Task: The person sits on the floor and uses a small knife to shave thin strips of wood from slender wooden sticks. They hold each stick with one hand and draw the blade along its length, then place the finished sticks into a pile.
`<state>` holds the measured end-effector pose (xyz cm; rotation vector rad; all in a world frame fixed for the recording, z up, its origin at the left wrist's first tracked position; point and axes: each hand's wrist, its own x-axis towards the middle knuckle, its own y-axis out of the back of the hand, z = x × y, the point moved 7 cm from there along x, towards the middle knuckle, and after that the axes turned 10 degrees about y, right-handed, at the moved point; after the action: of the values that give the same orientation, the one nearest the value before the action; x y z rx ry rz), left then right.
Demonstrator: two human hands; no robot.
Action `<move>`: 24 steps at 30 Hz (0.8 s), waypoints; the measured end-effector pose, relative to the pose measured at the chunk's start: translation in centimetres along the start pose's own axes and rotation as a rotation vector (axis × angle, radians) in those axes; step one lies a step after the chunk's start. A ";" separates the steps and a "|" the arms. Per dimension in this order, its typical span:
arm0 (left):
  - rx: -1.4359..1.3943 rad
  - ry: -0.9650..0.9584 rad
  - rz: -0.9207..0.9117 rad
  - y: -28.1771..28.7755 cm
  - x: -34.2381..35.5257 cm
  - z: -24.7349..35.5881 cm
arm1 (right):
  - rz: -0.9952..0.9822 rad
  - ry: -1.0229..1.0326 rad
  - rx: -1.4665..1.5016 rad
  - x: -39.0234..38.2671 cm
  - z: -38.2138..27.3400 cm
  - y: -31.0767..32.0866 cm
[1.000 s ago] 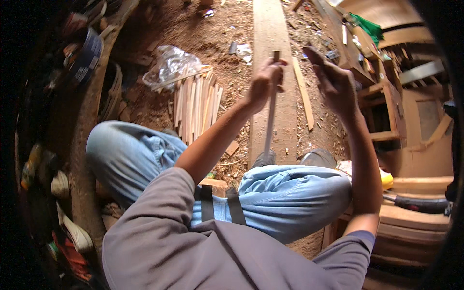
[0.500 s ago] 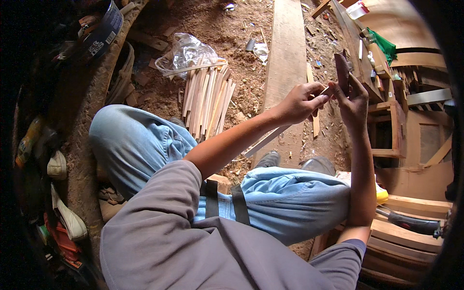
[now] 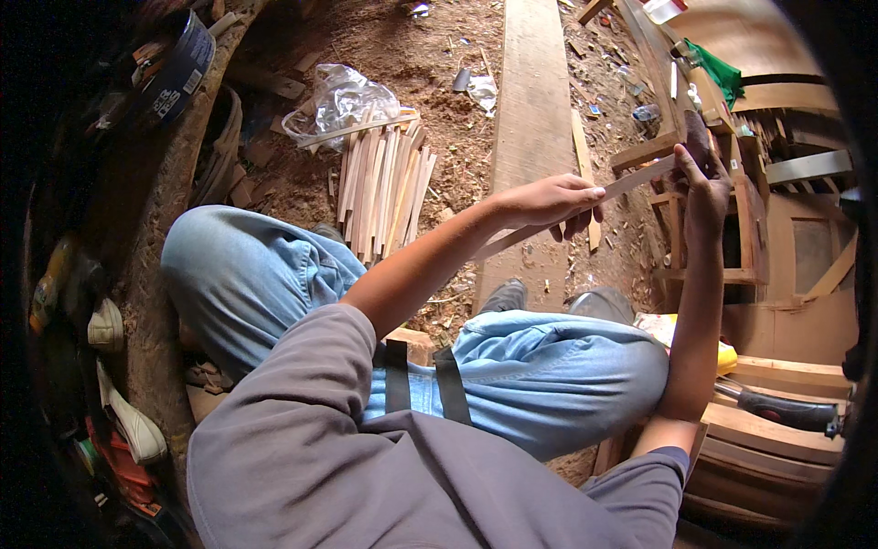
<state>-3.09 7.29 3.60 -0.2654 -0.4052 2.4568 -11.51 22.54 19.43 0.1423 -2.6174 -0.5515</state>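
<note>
A thin, flat wooden strip [image 3: 638, 179] runs slantwise between my hands, its lower end passing beneath my left wrist. My left hand [image 3: 554, 201] grips it partway along, thumb on top and fingers curled below. Toward the strip's far right end, my right hand [image 3: 702, 190] is closed on a folded dark brown sheet that looks like sandpaper [image 3: 699, 137]. The strip's end disappears at that hand, so I cannot see how the sheet wraps it. A bundle of similar wooden strips [image 3: 382, 188] lies on the ground beyond my left knee.
A long plank [image 3: 530, 101] stretches away over the shavings-covered ground. Crumpled clear plastic [image 3: 352, 96] lies by the bundle. A wooden frame [image 3: 745, 229] stands at right, above stacked boards [image 3: 759, 435] bearing a black-handled tool [image 3: 786, 410]. White shoes [image 3: 137, 425] sit at left.
My hands have drawn apart along the strip. The right one, with the dark sheet, moved right and slightly down; the left shifted a little left and now lies flatter over the strip.
</note>
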 end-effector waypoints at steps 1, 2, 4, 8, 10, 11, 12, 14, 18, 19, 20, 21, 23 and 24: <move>-0.025 -0.020 -0.054 -0.3 0.0 0.1 | -0.005 0.018 0.025 0.0 0.1 0.2; -0.014 -0.039 -0.066 -0.4 0.0 0.1 | -0.017 0.033 0.095 0.2 0.4 0.1; -0.073 -0.060 -0.080 -0.3 0.1 0.1 | 0.038 -0.048 0.083 0.4 1.8 0.7; -0.091 -0.153 -0.060 -0.2 0.0 0.6 | 0.060 -0.006 0.066 1.0 2.5 1.2; -0.072 -0.118 -0.058 -0.4 0.0 0.6 | 0.035 -0.009 0.115 0.8 2.4 0.8; -0.064 -0.095 -0.051 -0.5 -0.1 0.6 | 0.024 -0.025 0.090 0.6 2.4 0.6; -0.054 -0.066 -0.026 -0.6 -0.1 0.6 | -0.010 -0.036 0.105 0.2 2.2 0.2; -0.037 -0.047 0.015 -0.5 -0.1 0.8 | 0.044 -0.025 0.064 0.0 1.8 0.1; -0.041 -0.039 0.125 0.1 -0.3 1.0 | -0.038 0.392 -0.372 -0.3 -1.1 -1.4; -0.099 -0.034 0.119 0.2 -0.3 1.0 | -0.086 0.597 -0.532 -0.8 -2.3 -2.2; -0.155 -0.012 0.127 0.3 -0.2 0.8 | -0.165 0.592 -0.403 -1.2 -2.1 -3.0; -0.213 0.013 0.134 0.4 -0.2 0.6 | -0.254 0.569 -0.519 -1.4 -1.8 -3.8; -0.244 0.036 0.142 0.6 -0.1 0.4 | -0.289 0.633 -0.644 -2.1 -2.2 -4.8; -0.259 0.038 0.149 0.7 0.0 0.2 | -0.313 0.619 -0.650 -2.4 -2.2 -5.2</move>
<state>-3.51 6.70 3.59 -0.4644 -0.7117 2.5373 -8.28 17.45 18.13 0.4332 -1.7296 -1.2114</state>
